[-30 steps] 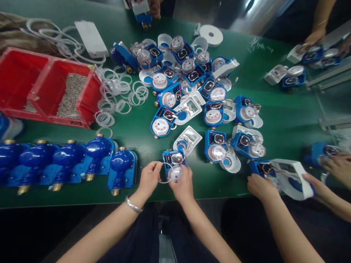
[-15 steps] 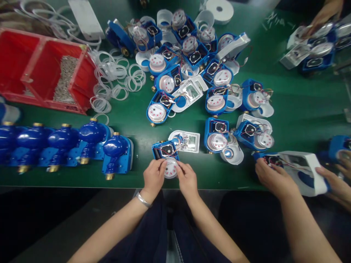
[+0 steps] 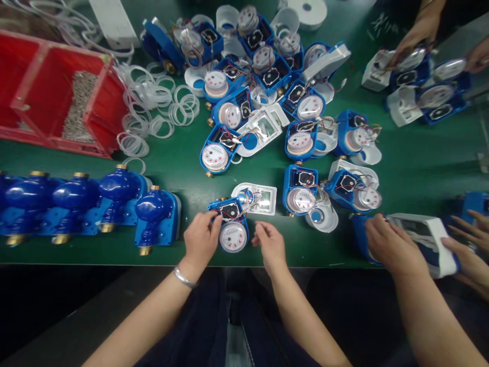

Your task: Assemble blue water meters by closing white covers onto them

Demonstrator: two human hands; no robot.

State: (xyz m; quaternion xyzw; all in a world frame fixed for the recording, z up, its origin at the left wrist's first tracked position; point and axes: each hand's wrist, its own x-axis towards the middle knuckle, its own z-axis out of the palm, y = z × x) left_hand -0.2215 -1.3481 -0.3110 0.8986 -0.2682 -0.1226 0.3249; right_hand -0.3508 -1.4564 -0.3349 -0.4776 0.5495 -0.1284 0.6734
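A blue water meter (image 3: pixel 234 236) lies in front of me, its round white dial facing up and black inner compartment exposed. Thin wires run from it to a white cover (image 3: pixel 263 199) with a small display window, lying just behind. My left hand (image 3: pixel 201 235) is closed at the meter's left edge, thumb and fingertips together on the housing beside the wires; the exact grip is partly hidden. To the right of the dial, my right hand (image 3: pixel 270 245) is apart from the meter, fingers loosely bent and holding nothing.
Upturned blue meters (image 3: pixel 155 216) line the left front. Red bins (image 3: pixel 101 109), one holding small metal parts, stand behind, beside clear rings (image 3: pixel 183 107). More open meters (image 3: pixel 301 188) crowd the middle and right. A co-worker's hand (image 3: pixel 393 244) handles another meter at right; other hands work farther back.
Both my hands have come off the dial: the left to the housing's left edge, the right away to the right. At the far right, co-workers' hands and several meters have shifted.
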